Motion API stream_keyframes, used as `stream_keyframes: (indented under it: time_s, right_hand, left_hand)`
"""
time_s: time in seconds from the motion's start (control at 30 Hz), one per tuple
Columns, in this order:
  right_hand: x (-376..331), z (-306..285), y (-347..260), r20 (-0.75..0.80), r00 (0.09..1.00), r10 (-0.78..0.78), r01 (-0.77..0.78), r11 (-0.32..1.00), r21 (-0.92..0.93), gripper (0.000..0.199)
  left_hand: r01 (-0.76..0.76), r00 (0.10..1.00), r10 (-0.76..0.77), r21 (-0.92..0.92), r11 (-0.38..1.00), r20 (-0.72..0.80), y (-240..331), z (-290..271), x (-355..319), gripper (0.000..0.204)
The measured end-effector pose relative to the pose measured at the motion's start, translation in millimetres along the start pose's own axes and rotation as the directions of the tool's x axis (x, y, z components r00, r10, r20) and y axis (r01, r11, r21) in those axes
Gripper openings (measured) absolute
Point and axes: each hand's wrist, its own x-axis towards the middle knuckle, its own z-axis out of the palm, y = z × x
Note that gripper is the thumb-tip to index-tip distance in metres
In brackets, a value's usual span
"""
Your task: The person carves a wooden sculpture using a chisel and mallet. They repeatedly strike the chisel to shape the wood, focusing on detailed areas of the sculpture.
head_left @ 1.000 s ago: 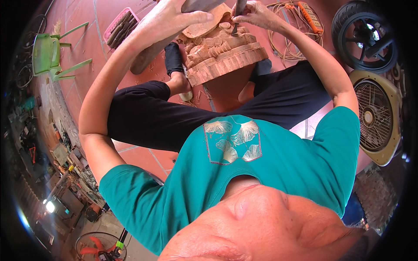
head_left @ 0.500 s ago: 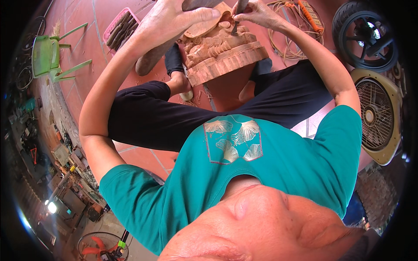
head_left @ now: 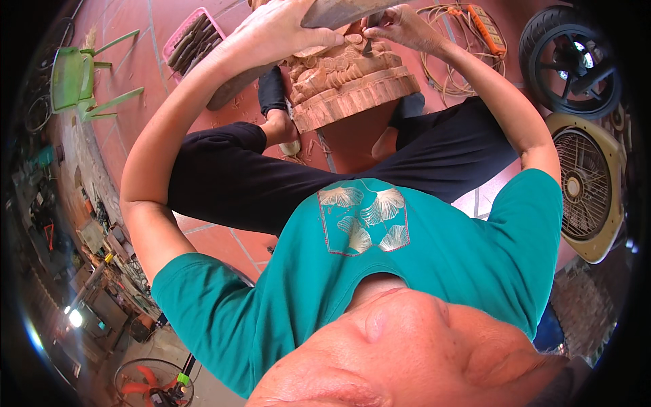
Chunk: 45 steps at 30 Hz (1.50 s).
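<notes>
A reddish wood carving (head_left: 356, 91) with rounded relief and a ridged base stands on the floor between my feet. My left hand (head_left: 274, 34) is closed around a long wooden mallet (head_left: 349, 11). One end of the mallet reaches over to the chisel's top by my right hand, and the other slants down to the left. My right hand (head_left: 407, 28) pinches a chisel, whose dark blade (head_left: 367, 49) stands almost upright against the carving's upper part. The mallet and my fingers cover most of the chisel's handle.
A pink basket (head_left: 218, 28) of dark, stick-like tools lies to the left, near a green chair (head_left: 71, 78). On the right are an orange power strip (head_left: 487, 28) with coiled cable, a black wheel (head_left: 568, 61) and a box fan (head_left: 583, 186). Wood shavings lie near my feet.
My left hand has swung the mallet to the right, so its end now lies over the top of the chisel. My right hand and the chisel stay almost in place.
</notes>
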Motion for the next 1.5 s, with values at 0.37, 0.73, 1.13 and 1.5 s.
stream_keyframes:
  time_s: [0.37,0.73,1.13,1.5]
  right_hand:
    - [3,1,-17,-0.006,0.999,0.036,-0.035,0.99,0.134,0.017]
    - [0,-4,2,-0.034,0.999,0.002,-0.003,1.0,-0.017,0.017]
    - [-1,2,-18,0.032,0.982,0.185,-0.186,0.945,0.27,0.019]
    - [5,7,-18,-0.019,0.982,-0.187,0.181,0.968,-0.174,0.028]
  left_hand:
    - [0.036,0.999,-0.029,0.22,0.975,-0.038,-10,5,9,0.073]
    - [-0.161,0.969,0.142,-0.081,0.984,-0.203,-20,-4,-9,0.067]
    - [-0.145,0.976,0.123,-0.117,0.982,-0.18,-2,-6,-14,0.069]
    - [-0.162,0.964,0.138,-0.094,0.982,-0.226,-1,-4,-13,0.064]
